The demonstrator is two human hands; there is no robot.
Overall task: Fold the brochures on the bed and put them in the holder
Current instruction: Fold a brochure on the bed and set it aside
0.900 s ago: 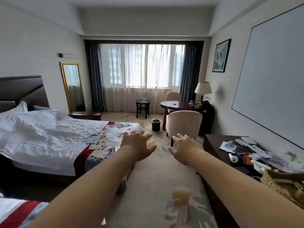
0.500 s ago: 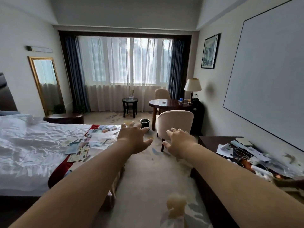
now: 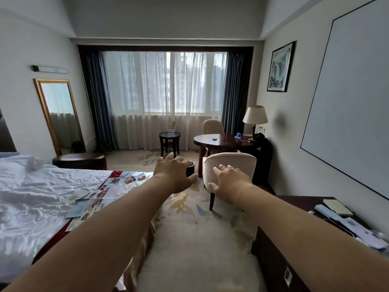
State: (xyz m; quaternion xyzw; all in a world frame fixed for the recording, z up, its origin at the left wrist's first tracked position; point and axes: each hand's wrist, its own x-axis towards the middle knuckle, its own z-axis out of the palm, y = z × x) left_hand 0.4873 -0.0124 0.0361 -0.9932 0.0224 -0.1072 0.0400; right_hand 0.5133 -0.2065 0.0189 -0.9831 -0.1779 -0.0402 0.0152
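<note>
Several colourful brochures lie spread flat near the foot of the bed, over its white sheet and red runner. Both my arms stretch forward over the carpeted aisle. My left hand is held out palm down with fingers apart, just right of the bed's foot corner and holding nothing. My right hand is likewise spread and empty, in front of the beige chair. On the far small round table stands something that may be a holder; it is too small to tell.
A beige chair and a round dark table stand ahead right, a black bin behind my left hand. A dark desk with papers and devices runs along the right wall. A carpeted aisle lies between bed and desk.
The view has moved forward and swung right along the aisle; the bed now sits further left and the chair closer. Both hands stay outstretched, spread and empty.
</note>
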